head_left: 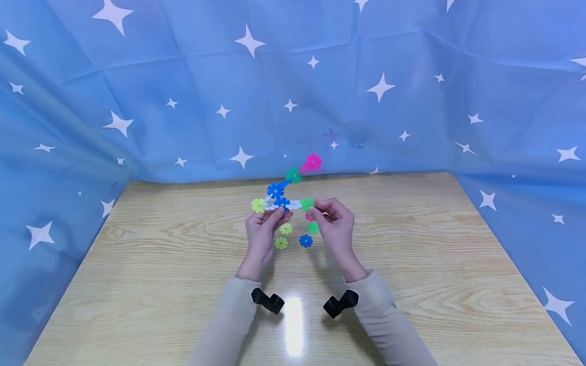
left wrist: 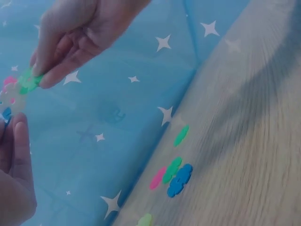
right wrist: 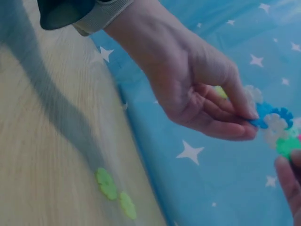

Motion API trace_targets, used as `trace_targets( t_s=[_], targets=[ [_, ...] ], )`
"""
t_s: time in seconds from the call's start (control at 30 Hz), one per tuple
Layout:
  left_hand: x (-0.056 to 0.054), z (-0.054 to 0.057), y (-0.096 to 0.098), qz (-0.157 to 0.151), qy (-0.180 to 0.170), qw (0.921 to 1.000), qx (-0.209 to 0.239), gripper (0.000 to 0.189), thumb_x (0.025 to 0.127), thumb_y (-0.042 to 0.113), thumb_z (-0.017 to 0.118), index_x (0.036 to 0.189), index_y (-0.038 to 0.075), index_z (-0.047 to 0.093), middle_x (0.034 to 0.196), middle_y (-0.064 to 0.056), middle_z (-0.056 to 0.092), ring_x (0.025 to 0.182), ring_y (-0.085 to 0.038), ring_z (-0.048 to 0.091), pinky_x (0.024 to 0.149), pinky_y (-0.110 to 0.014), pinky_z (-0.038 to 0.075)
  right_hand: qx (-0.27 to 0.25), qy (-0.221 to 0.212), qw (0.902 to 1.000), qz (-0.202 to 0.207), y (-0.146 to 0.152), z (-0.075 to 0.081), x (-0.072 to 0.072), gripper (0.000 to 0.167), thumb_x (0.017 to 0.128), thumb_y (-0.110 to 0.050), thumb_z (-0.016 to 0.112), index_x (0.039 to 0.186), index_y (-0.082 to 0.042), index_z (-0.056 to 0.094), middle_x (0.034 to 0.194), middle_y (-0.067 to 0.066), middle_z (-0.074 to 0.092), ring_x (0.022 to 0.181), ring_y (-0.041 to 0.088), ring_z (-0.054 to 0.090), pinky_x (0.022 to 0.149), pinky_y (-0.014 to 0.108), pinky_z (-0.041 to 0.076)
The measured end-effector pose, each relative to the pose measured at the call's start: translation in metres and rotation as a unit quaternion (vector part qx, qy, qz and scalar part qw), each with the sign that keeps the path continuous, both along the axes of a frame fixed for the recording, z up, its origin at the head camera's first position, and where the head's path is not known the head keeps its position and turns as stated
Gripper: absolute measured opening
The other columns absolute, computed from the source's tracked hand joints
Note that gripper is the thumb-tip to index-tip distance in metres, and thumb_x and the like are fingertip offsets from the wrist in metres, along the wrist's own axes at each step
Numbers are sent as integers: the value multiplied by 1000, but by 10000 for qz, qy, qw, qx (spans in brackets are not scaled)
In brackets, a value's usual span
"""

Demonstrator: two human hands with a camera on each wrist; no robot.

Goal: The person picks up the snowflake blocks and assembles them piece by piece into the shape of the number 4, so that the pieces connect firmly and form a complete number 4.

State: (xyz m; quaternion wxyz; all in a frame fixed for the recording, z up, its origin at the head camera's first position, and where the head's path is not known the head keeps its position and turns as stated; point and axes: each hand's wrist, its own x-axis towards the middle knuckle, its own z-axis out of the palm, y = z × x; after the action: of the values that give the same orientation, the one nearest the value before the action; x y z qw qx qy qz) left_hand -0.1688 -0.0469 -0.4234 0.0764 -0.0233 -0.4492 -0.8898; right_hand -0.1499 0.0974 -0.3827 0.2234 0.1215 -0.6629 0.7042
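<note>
Both hands hold up a joined chain of plastic snowflake discs above the table in the head view. My left hand (head_left: 262, 232) pinches a blue disc (head_left: 281, 204) in its lower row, between white discs. At the row's left end is a yellow disc (head_left: 258, 206). My right hand (head_left: 337, 224) pinches the green disc (head_left: 307, 204) at the right end; in the left wrist view this green disc (left wrist: 30, 81) meets a white disc (left wrist: 13, 100). A branch rises through another blue disc (head_left: 275, 190) and a darker green disc (head_left: 294, 175) to a pink disc (head_left: 314, 161).
On the wooden table (head_left: 155, 274) below the hands lie loose discs: two yellow-green discs (right wrist: 106, 183), a blue disc (head_left: 306, 240), a pink disc (left wrist: 158, 178) and two green discs (left wrist: 181, 135). A blue star-patterned cloth (head_left: 197, 73) hangs behind and at the sides.
</note>
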Motion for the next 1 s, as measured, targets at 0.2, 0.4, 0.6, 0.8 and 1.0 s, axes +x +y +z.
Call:
trace_targets(
  t_s=[0.2,0.4,0.6,0.8,1.0],
  targets=[
    [0,-3,-2,243,137,9995,-120,27,87,-10,57,78,11,71,73,-4,71,68,-13,69,67,-23,58,86,-56,9997,211,-3,3,1,7,78,20,62,82,21,57,85,38,60,62,5,64,59,26,58],
    [3,-3,1,267,102,9995,-109,22,87,-7,59,78,10,70,72,-3,71,68,-13,69,68,-24,58,126,-16,9996,261,-2,3,2,6,78,20,62,82,21,57,86,39,60,62,3,64,59,20,57],
    [2,3,3,360,67,9993,-30,19,87,-6,60,80,9,69,75,-4,71,71,-14,70,68,-24,58,-32,-188,9994,296,3,-9,-10,12,81,12,65,90,17,61,89,31,64,69,7,65,64,24,58],
    [-2,6,-4,612,31,9980,120,24,86,-10,58,78,9,69,75,-4,71,71,-16,70,69,-25,59,515,-450,9977,25,31,-29,-28,24,84,0,68,106,8,65,99,24,66,85,10,64,72,18,55],
    [-4,7,-19,797,61,9965,226,23,86,-10,58,79,8,69,75,-5,71,71,-16,70,70,-26,59,1841,-1749,9665,-364,65,-48,-47,23,85,0,66,108,4,66,108,22,64,96,24,60,77,23,54]
  ],
)
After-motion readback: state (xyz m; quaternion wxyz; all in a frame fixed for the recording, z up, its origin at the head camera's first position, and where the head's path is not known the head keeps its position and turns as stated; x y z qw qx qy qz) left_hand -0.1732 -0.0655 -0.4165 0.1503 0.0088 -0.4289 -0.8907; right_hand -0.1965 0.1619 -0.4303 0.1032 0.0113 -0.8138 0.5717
